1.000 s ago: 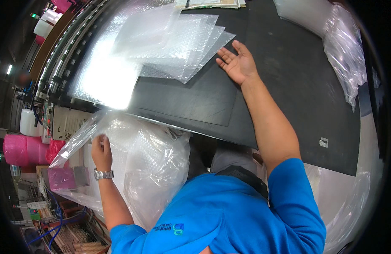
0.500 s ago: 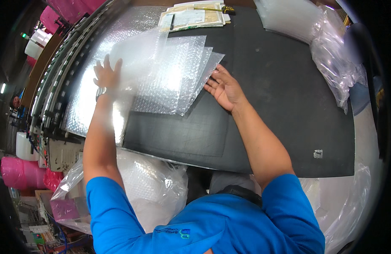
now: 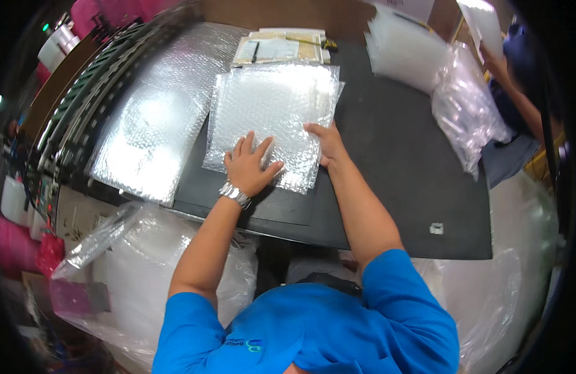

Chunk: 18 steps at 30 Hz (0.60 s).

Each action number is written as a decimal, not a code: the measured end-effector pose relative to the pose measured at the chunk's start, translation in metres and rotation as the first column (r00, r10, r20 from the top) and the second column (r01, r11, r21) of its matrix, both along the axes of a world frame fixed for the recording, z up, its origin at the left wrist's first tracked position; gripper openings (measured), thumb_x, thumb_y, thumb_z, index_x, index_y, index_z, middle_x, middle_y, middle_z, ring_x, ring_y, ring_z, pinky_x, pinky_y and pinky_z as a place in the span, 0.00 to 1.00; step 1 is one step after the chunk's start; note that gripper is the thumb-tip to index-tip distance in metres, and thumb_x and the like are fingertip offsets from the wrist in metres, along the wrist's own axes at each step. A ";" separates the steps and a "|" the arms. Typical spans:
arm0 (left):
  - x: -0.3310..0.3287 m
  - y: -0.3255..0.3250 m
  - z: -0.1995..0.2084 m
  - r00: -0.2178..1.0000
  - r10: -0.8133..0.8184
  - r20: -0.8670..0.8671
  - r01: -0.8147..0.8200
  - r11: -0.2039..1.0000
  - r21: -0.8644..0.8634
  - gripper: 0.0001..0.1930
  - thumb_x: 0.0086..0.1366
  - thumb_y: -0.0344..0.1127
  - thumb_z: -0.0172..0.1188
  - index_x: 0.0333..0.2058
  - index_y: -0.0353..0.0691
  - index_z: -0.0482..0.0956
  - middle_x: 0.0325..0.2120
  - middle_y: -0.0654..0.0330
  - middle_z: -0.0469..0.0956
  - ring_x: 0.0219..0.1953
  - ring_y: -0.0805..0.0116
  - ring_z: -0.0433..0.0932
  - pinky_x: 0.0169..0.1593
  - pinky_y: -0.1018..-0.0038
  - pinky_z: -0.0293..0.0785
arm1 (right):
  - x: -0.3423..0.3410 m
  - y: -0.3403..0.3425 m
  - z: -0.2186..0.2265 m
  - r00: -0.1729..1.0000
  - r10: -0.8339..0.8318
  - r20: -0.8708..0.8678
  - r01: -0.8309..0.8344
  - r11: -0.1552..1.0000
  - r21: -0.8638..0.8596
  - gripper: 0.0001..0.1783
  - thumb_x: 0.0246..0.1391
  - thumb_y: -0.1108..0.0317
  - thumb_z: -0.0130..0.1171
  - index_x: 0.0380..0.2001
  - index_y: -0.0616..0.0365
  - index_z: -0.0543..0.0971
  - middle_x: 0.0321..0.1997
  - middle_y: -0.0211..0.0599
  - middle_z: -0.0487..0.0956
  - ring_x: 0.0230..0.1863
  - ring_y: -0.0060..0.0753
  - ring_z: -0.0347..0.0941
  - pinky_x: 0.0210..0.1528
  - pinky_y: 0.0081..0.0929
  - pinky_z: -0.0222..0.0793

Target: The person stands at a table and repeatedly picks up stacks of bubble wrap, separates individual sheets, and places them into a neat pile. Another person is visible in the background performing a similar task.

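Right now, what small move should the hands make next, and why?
Probably a gentle nudge inward by the right hand, whose thumb lies over the right edge of the bubble-wrap sheets. Their edges look uneven, with lower ones sticking out at the left and upper right. The left hand lies spread on top, so it could steady them.
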<state>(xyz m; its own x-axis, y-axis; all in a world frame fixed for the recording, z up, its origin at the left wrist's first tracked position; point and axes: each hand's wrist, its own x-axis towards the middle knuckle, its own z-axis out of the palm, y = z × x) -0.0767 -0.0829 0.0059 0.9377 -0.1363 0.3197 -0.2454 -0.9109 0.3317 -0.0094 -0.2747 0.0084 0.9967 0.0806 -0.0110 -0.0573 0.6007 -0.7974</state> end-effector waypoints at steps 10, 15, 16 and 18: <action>-0.040 0.098 0.018 0.995 -0.103 0.006 0.040 0.331 -0.943 0.50 0.47 0.54 0.64 0.59 0.34 0.44 0.56 0.48 0.55 0.59 0.59 0.54 0.60 0.66 0.50 | -0.062 -0.032 0.027 0.931 0.341 0.129 -0.294 0.912 -0.286 0.42 0.29 0.69 0.65 0.52 0.63 0.61 0.48 0.44 0.69 0.52 0.42 0.64 0.54 0.37 0.59; -0.068 0.062 0.038 0.966 -0.132 0.223 0.256 0.366 -0.894 0.51 0.44 0.51 0.67 0.59 0.35 0.45 0.53 0.51 0.59 0.57 0.63 0.56 0.58 0.67 0.53 | -0.098 -0.046 0.063 0.960 0.233 0.158 -0.145 0.889 -0.434 0.47 0.24 0.68 0.68 0.53 0.63 0.60 0.50 0.42 0.68 0.54 0.41 0.62 0.57 0.34 0.53; -0.070 0.057 0.046 0.959 -0.137 0.247 0.281 0.356 -0.891 0.51 0.43 0.50 0.68 0.59 0.35 0.45 0.53 0.51 0.59 0.56 0.63 0.57 0.58 0.67 0.54 | -0.106 -0.048 0.076 0.964 0.200 0.173 -0.112 0.902 -0.418 0.47 0.24 0.68 0.68 0.54 0.63 0.60 0.50 0.41 0.68 0.54 0.41 0.61 0.57 0.34 0.54; -0.079 0.051 0.066 0.945 -0.146 0.291 0.324 0.337 -0.884 0.52 0.42 0.49 0.69 0.59 0.35 0.45 0.52 0.51 0.59 0.56 0.63 0.57 0.57 0.66 0.55 | -0.117 -0.058 0.091 0.966 0.141 0.215 -0.030 0.891 -0.453 0.47 0.24 0.69 0.67 0.54 0.63 0.60 0.50 0.41 0.68 0.53 0.40 0.62 0.56 0.33 0.54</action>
